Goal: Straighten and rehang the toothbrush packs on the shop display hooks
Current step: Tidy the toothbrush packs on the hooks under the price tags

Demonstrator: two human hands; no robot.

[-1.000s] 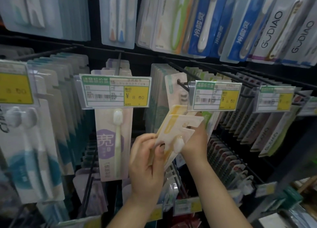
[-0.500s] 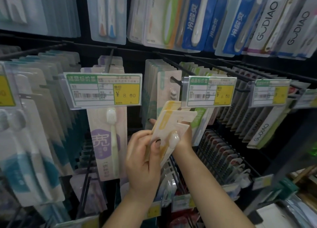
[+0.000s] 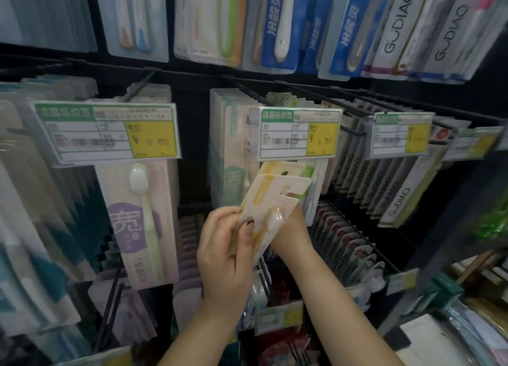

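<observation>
dark shop racking fills the view, rows of hooks crowded with hanging toothbrush packs. both hands hold a few yellow-and-cream toothbrush packs (image 3: pixel 275 200) just below the middle price tag (image 3: pixel 298 133) — left hand (image 3: pixel 224 244) pinching the lower edge with its thumb on the front, right hand (image 3: pixel 291 228) gripping from behind, its fingers hidden.

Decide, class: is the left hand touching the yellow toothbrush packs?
Touching. The head view shows the left hand with its thumb pressed on the front of the yellow toothbrush packs and its fingers curled round their left edge.
</observation>
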